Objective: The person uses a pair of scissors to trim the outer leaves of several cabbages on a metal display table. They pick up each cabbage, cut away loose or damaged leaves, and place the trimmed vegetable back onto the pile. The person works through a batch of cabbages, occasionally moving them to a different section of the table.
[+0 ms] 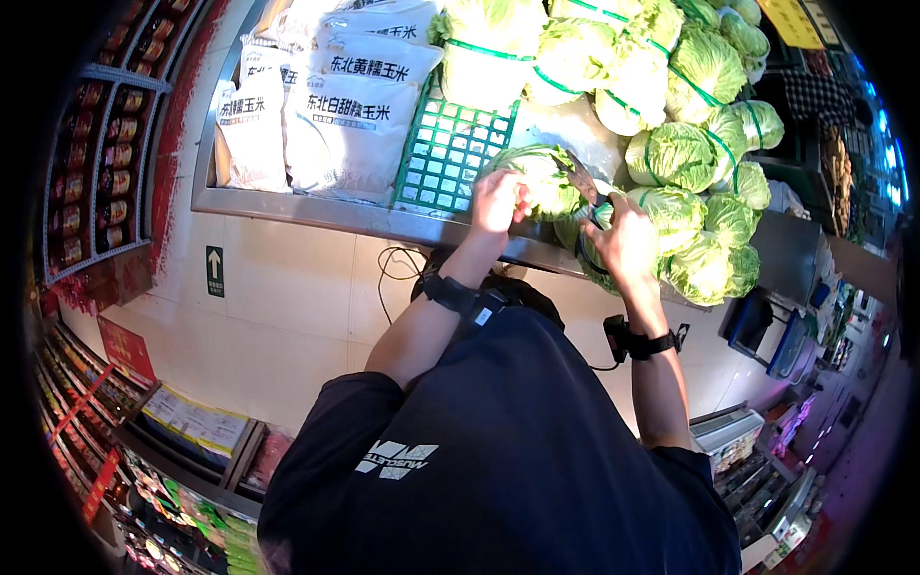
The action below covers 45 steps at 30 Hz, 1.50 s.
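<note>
In my right hand is a pair of scissors with dark handles. Their worn blades point up and left over the near side of a napa cabbage. This cabbage lies on its side at the front edge of the metal display stand. Against its left end is my left hand, fingers curled; whether they grip a leaf is hidden. Another cabbage sits just beyond my right hand, partly covered by it.
Napa cabbages bound with green tape are heaped behind and to the right. A green plastic grid lies left of the cabbage, beside white printed corn bags. A cable loops below the stand. Shelves of jars stand far left.
</note>
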Tool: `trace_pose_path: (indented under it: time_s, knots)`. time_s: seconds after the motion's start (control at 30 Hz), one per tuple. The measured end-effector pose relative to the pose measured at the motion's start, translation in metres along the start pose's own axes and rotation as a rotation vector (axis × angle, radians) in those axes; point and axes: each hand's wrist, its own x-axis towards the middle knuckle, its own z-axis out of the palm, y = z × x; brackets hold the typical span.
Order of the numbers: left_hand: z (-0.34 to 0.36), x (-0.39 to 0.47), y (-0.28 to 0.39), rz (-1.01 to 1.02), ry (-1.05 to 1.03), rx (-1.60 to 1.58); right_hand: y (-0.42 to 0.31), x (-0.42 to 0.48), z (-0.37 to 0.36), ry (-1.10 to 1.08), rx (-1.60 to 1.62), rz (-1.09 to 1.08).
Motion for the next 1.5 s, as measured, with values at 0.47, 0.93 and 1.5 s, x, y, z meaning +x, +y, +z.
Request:
trace_pose_path:
  time_s: [0.47,0.93,1.5]
  knots:
    - [-0.002,0.005,-0.001,-0.058,0.053,-0.035,0.011,-0.028,0.009,0.101,0.170,0.090]
    - [0.001,-0.004,0.013,-0.423,-0.016,0.108,-0.016,-0.023,0.026,0.102,0.118,-0.051]
    - [0.009,-0.001,0.026,-0.422,-0.086,0.254,0.003,-0.028,0.079,0.256,0.432,-0.025]
